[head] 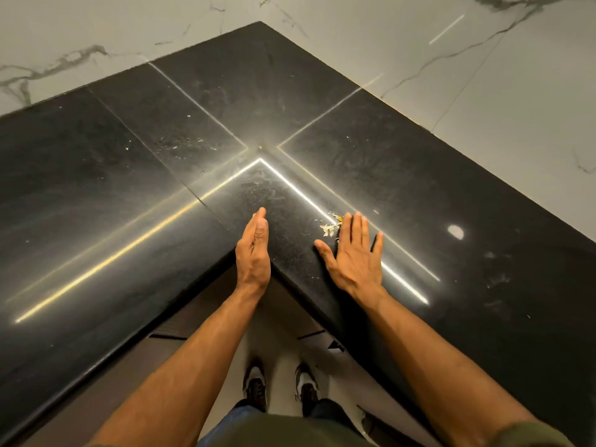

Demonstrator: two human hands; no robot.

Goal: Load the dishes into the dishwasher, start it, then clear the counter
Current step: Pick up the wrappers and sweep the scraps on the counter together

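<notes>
one flat right hand (353, 256) lies beside pale scraps (330, 227) on black counter (129, 188), left hand (253, 253) edge-on, both straight-fingered.

- No text, label, brand, number or sign can be read anywhere.
- The black counter (96, 188) bears only light streaks and smears, no writing.
- The marble-patterned wall (483, 75) shows veins only, no lettering.
- The shoes (254, 382) are too small and dark to tell any mark on them.
</notes>
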